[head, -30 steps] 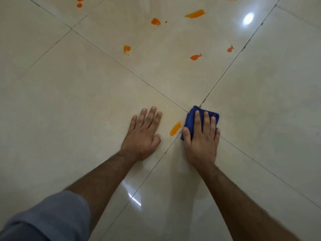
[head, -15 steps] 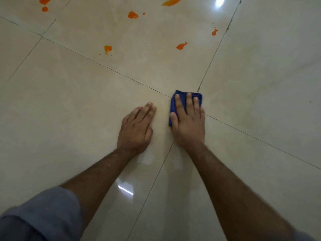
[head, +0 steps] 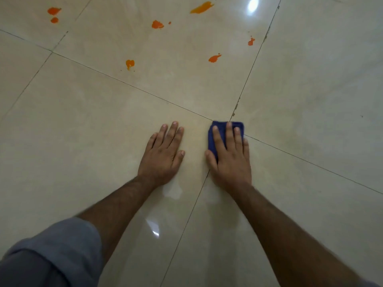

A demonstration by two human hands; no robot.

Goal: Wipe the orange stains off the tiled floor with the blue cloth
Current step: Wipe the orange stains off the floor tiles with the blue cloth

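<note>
Both arms reach toward 12 o'clock: the left hand (head: 163,154) lies flat, fingers straight, on the tiled floor (head: 83,121); the right hand (head: 230,158) presses the blue cloth (head: 213,139) with straight fingers.

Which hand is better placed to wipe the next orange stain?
Right hand: it already presses the folded blue cloth, with the nearest orange stain straight ahead. Left hand lies flat, bracing on the tiled floor.

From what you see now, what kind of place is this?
Probably an indoor room, which one I cannot tell: a glossy beige tiled floor with dark grout lines and a ceiling light's reflection.
</note>
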